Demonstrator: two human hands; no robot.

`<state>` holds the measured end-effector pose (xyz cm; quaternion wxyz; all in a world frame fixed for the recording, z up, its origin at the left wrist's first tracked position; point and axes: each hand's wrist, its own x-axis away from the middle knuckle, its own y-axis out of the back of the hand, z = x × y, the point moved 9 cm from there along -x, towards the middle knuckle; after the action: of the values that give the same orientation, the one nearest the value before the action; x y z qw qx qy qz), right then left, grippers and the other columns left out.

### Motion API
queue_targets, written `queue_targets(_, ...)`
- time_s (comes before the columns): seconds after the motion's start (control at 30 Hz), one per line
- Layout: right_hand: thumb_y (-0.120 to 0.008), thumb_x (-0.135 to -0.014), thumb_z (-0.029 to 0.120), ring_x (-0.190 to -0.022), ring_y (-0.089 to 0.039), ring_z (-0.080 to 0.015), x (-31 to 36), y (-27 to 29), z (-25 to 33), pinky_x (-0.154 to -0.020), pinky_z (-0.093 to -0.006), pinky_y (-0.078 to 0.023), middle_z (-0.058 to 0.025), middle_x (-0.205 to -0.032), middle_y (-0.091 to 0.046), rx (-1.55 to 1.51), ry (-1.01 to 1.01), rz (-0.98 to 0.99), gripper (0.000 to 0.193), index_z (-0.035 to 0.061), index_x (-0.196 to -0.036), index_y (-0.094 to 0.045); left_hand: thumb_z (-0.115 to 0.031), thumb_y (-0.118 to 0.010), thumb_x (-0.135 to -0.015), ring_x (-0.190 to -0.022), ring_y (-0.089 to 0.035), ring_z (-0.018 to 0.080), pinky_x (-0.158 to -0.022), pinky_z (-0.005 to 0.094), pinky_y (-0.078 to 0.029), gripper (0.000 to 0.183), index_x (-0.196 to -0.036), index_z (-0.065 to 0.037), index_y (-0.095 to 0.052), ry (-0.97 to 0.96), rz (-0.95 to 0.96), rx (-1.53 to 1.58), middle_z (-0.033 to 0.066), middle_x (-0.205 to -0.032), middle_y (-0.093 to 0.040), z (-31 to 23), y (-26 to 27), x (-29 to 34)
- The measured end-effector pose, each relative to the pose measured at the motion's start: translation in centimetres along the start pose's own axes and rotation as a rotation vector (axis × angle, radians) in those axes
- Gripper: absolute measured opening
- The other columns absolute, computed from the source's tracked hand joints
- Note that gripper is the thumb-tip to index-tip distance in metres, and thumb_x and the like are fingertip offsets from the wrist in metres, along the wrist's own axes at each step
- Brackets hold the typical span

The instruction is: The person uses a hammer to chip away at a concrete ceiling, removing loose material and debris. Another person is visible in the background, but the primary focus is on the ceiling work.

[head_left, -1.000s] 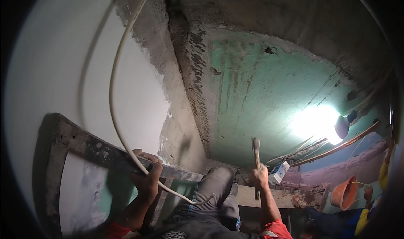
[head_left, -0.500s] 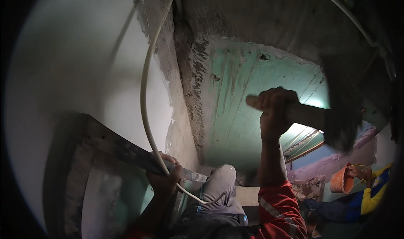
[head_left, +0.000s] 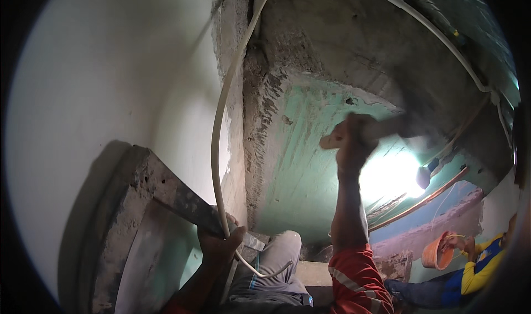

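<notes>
Raised in front of me, my right hand (head_left: 357,139) is closed around the wooden handle of a hammer (head_left: 387,127). The tool's dark head is smeared by motion, so its exact shape is unclear. Low on the left, my left hand (head_left: 218,242) grips the dark, stained rail of a rough frame (head_left: 182,200) that stands against the white wall. A pale flexible conduit (head_left: 217,131) hangs from above, passes over the left hand and curls to a loose end by my knee (head_left: 279,247).
A bright lamp (head_left: 425,177) lights the green wall (head_left: 310,148). Bare concrete (head_left: 343,32) spans above, with another conduit (head_left: 442,37) along it. At the lower right a person (head_left: 478,270) in yellow and blue holds an orange bucket (head_left: 434,253).
The view has shifted, bringing the lamp into sight. My right hand still holds the hammer, whose blurred head has swung up and leftward. My left hand keeps its grip on the rail.
</notes>
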<state>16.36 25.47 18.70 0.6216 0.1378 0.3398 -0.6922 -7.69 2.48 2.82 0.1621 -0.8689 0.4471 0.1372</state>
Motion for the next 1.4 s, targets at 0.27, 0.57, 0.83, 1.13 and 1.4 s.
queue_targets(0.27,-0.07,-0.087,0.032,-0.055,-0.047,-0.0137,-1.4,2.0,-13.7,-0.051,-0.0357,-0.04,-0.0029,-0.062,-0.054,0.567,-0.436,0.139,0.035,-0.0014,-0.081,-0.06,0.007,-0.072,-0.07,-0.076,-0.06,0.015,-0.07,0.0298,-0.053,0.049,-0.11,-0.003,-0.047,0.218,-0.054,0.084,0.0054,-0.084,-0.057,-0.6,-1.0,0.5)
queue_targets(0.57,-0.06,-0.093,0.01,-0.058,-0.051,-0.0131,-0.1,-1.3,7.4,-0.055,-0.0302,-0.045,-0.0053,-0.066,-0.054,-0.267,0.507,0.167,0.016,0.004,-0.081,-0.052,0.006,-0.074,-0.069,-0.075,-0.06,0.013,-0.068,0.0283,-0.053,0.036,-0.097,-0.004,-0.053,-0.004,-0.032,-0.066,0.0042,-0.083,-0.057,-2.2,-0.2,-0.4)
queue_targets(0.83,-0.072,-0.084,0.035,-0.057,-0.051,-0.0135,-0.5,1.1,-14.2,-0.054,-0.0347,-0.043,-0.0028,-0.062,-0.055,0.448,-0.415,0.115,0.038,0.0,-0.077,-0.061,0.006,-0.075,-0.069,-0.077,-0.06,0.0138,-0.074,0.0286,-0.053,0.05,-0.111,-0.003,-0.049,0.207,-0.066,0.051,0.004,-0.085,-0.057,-0.4,-0.1,0.7)
queue_targets(1.13,-0.053,-0.096,0.005,-0.06,-0.049,-0.0115,-0.3,-1.3,11.5,-0.056,-0.0291,-0.044,-0.0059,-0.069,-0.053,-0.411,0.823,0.208,0.014,0.0035,-0.083,-0.049,0.004,-0.074,-0.071,-0.079,-0.06,0.0139,-0.08,0.0304,-0.05,0.045,-0.109,0.0,-0.05,0.092,-0.048,-0.008,0.0041,-0.086,-0.058,-1.9,-0.3,0.6)
queue_targets(1.4,-0.073,-0.085,0.027,-0.042,-0.046,-0.0107,0.0,-1.0,-12.0,-0.044,-0.0313,-0.042,0.0002,-0.054,-0.049,0.316,-0.52,0.234,0.034,0.0086,-0.065,-0.052,0.007,-0.073,-0.072,-0.075,-0.058,0.0124,-0.069,0.0277,-0.051,0.044,-0.108,-0.004,-0.051,0.083,-0.033,0.045,0.0032,-0.085,-0.057,0.3,0.4,0.4)
